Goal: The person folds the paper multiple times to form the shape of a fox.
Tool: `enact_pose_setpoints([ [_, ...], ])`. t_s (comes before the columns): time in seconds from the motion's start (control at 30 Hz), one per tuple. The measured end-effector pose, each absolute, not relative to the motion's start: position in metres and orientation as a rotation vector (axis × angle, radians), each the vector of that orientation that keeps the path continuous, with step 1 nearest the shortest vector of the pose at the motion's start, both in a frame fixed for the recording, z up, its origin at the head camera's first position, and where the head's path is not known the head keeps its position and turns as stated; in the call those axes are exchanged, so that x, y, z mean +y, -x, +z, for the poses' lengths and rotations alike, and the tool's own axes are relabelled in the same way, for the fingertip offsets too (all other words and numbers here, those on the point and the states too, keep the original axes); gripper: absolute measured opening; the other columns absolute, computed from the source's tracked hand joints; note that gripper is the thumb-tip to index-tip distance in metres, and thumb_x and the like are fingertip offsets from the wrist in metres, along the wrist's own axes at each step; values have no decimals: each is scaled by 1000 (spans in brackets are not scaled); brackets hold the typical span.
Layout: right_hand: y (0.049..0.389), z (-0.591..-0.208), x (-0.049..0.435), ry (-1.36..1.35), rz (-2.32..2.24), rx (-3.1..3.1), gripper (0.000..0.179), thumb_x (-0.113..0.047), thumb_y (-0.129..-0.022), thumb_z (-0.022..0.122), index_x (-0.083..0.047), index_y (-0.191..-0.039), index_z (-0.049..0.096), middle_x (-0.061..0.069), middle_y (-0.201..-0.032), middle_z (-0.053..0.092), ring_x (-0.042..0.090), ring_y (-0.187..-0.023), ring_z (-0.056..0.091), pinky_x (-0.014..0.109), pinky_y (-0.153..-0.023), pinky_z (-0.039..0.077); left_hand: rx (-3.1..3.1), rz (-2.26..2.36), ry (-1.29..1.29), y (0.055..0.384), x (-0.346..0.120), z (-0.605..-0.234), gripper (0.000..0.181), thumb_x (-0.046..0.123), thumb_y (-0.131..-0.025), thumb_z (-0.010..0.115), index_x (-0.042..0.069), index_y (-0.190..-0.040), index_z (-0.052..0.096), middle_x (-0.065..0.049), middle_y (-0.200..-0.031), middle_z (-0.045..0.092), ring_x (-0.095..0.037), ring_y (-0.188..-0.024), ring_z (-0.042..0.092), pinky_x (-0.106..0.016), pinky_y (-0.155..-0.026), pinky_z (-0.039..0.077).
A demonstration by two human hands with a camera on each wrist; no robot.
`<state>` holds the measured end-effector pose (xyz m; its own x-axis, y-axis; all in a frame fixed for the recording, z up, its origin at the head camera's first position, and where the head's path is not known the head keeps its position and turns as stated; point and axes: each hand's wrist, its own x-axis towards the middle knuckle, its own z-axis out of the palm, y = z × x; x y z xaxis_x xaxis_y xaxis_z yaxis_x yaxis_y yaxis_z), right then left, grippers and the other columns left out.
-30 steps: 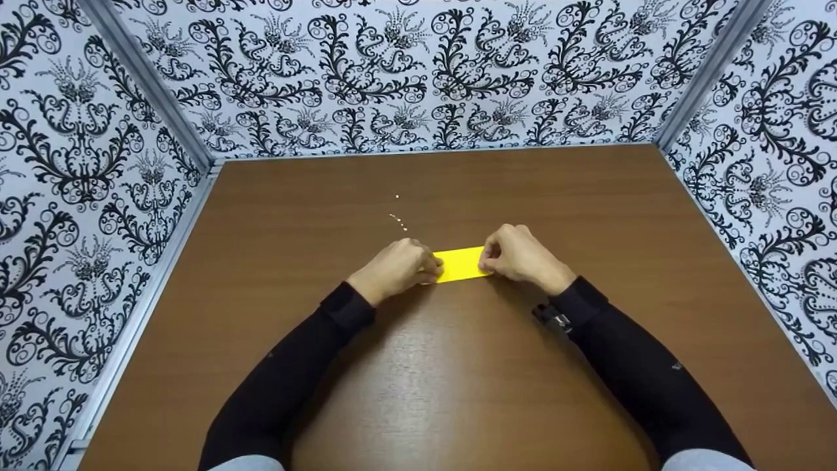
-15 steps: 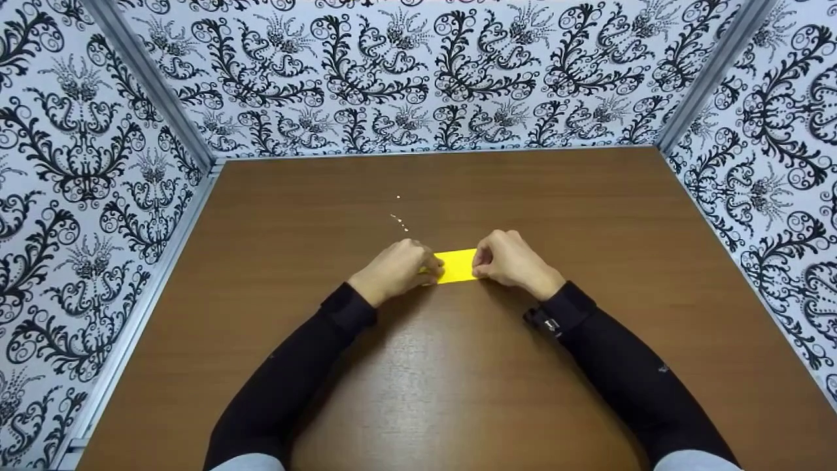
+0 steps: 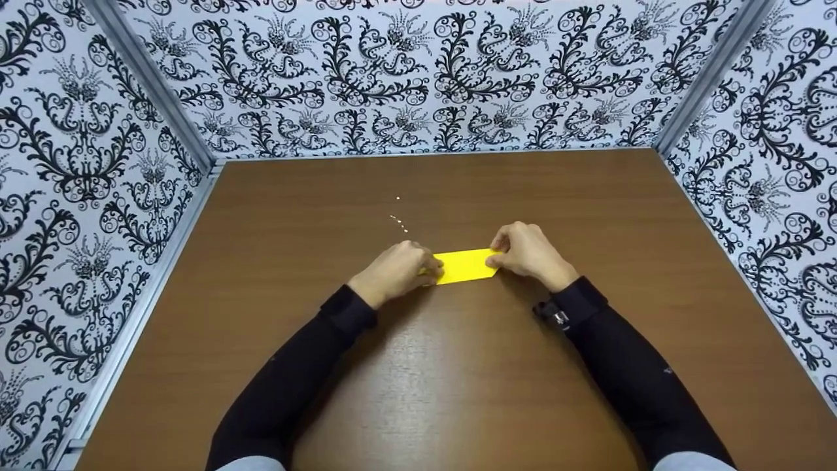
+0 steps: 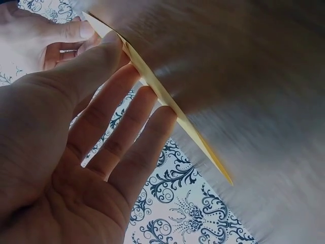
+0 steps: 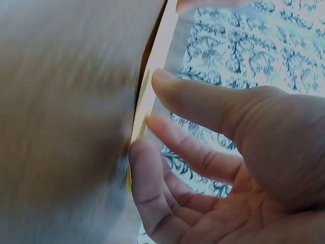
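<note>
A yellow paper strip [image 3: 464,266], apparently folded, lies on the brown table with its lower right corner slanting. My left hand [image 3: 397,268] holds the left end, thumb and forefinger pinching it. The left wrist view shows the paper edge-on [image 4: 194,133], with the other fingertips touching its near edge. At the opposite end, my right hand [image 3: 528,252] has its thumb on the strip and its fingers bent at the edge. From the right wrist, the thumb and a bent finger [image 5: 147,170] meet the paper's edge; the far side of the strip is hidden there.
Several small white specks [image 3: 400,223] lie on the table [image 3: 405,379] beyond the left hand. Black-and-white patterned walls [image 3: 418,72] with grey metal corner posts [image 3: 153,85] enclose the back and sides.
My right hand first slid left along the strip, then moved back right and slightly away, uncovering more of the right end. The left hand has stayed in place.
</note>
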<state>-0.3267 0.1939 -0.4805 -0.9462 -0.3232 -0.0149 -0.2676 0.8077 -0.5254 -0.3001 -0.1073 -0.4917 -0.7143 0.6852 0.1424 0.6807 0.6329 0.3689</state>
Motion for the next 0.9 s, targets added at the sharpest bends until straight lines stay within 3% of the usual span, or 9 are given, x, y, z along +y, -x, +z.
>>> enact_pose_setpoints([
  [0.13,334,-479,202,416,-793,2896,44,-21,-100,95,8,-130,81,26,-127,82,41,-115,74,55,-107,63,2833,640,-1169,299,-108,-493,15,11,-102,91,8,-117,92,-11,-126,90,-30,-118,86,-42,-108,70],
  [0.2,336,-477,204,399,-766,2891,45,-22,-100,95,9,-129,81,26,-127,82,40,-114,72,55,-107,62,2833,645,-1167,299,-108,-492,15,11,-102,91,8,-117,92,-10,-125,90,-30,-117,86,-42,-107,70],
  [0.47,338,-474,209,355,-759,2865,26,-20,-103,91,0,-116,81,20,-117,80,31,-98,66,39,-88,54,2827,642,-1155,299,-107,-490,17,12,-102,91,8,-119,92,-10,-125,90,-31,-119,86,-42,-107,70],
  [0.7,336,-474,211,371,-860,2856,15,-17,-110,83,-3,-116,86,19,-116,83,31,-98,69,35,-84,52,2843,627,-1165,298,-108,-493,16,13,-103,90,9,-118,92,-8,-125,90,-30,-118,85,-43,-108,70],
  [0.9,334,-467,214,407,-951,2861,13,-15,-111,81,-4,-112,87,18,-107,84,27,-87,71,31,-76,54,2898,567,-1198,298,-105,-492,15,19,-103,92,14,-117,92,-4,-123,90,-28,-114,83,-45,-104,70],
])
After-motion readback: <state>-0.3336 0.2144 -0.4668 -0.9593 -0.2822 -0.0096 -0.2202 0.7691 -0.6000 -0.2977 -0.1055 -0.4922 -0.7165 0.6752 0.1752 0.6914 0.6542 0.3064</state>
